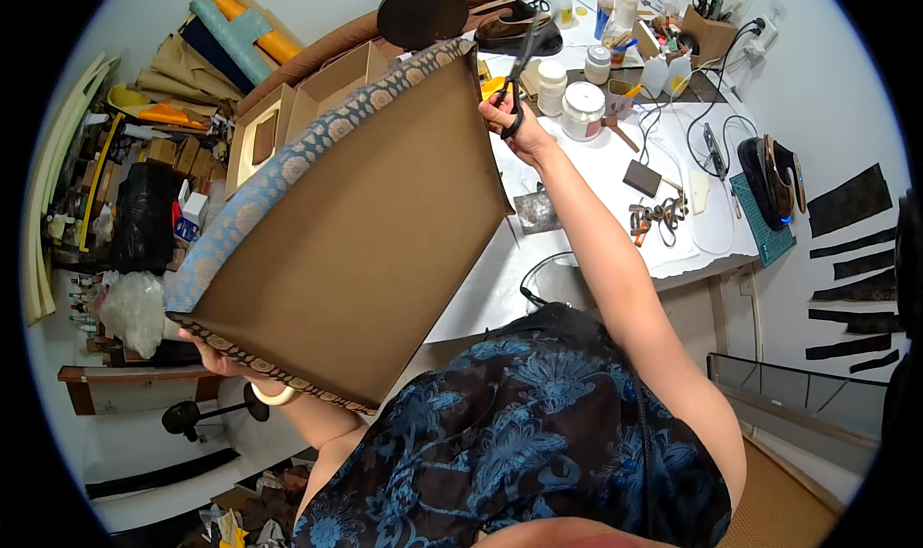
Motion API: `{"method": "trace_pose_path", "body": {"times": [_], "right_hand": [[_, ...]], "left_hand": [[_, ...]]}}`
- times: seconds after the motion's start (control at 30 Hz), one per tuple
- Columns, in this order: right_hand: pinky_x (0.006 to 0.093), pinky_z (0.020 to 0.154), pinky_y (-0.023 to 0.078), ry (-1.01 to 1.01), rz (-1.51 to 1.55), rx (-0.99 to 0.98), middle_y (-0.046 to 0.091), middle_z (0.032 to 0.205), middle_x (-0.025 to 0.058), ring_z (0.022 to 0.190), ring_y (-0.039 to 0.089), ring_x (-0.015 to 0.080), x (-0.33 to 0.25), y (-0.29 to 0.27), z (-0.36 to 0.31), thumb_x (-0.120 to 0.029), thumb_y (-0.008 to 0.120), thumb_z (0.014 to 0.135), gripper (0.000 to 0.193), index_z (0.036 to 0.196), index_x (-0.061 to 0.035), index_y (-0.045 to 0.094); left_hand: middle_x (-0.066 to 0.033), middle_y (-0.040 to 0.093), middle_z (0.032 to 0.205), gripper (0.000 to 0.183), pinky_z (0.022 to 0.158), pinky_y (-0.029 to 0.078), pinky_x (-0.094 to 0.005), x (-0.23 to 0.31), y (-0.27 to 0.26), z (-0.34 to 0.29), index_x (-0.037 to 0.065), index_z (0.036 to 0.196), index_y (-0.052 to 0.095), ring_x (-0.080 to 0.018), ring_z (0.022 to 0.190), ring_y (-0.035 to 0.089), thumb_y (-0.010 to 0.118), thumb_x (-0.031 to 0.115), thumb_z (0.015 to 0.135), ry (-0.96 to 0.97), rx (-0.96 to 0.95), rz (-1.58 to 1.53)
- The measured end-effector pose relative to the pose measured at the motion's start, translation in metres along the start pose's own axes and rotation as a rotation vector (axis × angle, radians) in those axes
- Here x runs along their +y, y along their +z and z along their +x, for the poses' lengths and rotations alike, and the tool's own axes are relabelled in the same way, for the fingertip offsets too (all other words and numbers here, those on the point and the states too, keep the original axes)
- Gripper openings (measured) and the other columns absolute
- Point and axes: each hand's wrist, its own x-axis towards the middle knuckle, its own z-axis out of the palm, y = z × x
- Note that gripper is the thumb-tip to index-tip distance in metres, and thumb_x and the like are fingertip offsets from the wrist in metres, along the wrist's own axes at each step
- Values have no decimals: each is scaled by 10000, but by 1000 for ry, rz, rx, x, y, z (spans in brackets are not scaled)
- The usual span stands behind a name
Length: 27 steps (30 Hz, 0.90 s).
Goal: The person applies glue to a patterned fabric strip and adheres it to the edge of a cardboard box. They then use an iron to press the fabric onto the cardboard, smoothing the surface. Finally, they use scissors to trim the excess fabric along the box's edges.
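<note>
A large shallow box or box lid (356,231) is held up, tilted, in front of me. Its inside is plain brown, and floral patterned fabric in blue, black and tan covers the raised edges. My left hand (216,359), with a cream bangle at the wrist, grips the lower left corner; most of its fingers are hidden behind the edge. At the far right corner my right hand (524,133) has its fingers through the black handles of a pair of scissors (525,62), whose blades point away from me. That hand is beside the box's edge; whether it touches is unclear.
On the white worktable (481,303) stand white jars (584,111), a small mallet (620,133), a dark block (642,178), coiled straps (657,219) and a green cutting mat (764,231). Cardboard boxes (336,82) and fabric rolls (245,29) lie behind the held box.
</note>
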Motion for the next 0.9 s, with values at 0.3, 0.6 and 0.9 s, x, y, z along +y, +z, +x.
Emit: {"method": "trace_pose_path", "body": {"times": [0.3, 0.6, 0.9], "right_hand": [[224, 628, 414, 95, -9, -45, 547, 775, -50, 685, 527, 80, 28, 18, -15, -212, 912, 752, 385, 832, -125, 545], [283, 858, 528, -507, -474, -310, 675, 977, 25, 930, 642, 126, -118, 102, 0, -82, 966, 612, 564, 979, -83, 539], [267, 891, 469, -532, -1103, -620, 632, 956, -5, 906, 576, 102, -196, 190, -15, -81, 931, 638, 528, 985, -62, 534]], "left_hand": [[-132, 547, 1457, 475, 1104, 428, -452, 25, -24, -62, 74, 1452, 511, -250, 1318, 538, 438, 349, 1071, -112, 181, -144], [-124, 422, 1553, 558, 1216, 246, -483, -50, -41, -168, 41, 1507, 411, -310, 1436, 379, 528, 236, 997, -338, 764, 174], [-139, 573, 1401, 489, 1181, 330, -394, -94, 44, 7, 18, 1375, 558, -229, 1326, 515, 353, 370, 1104, -341, 536, 781]]}}
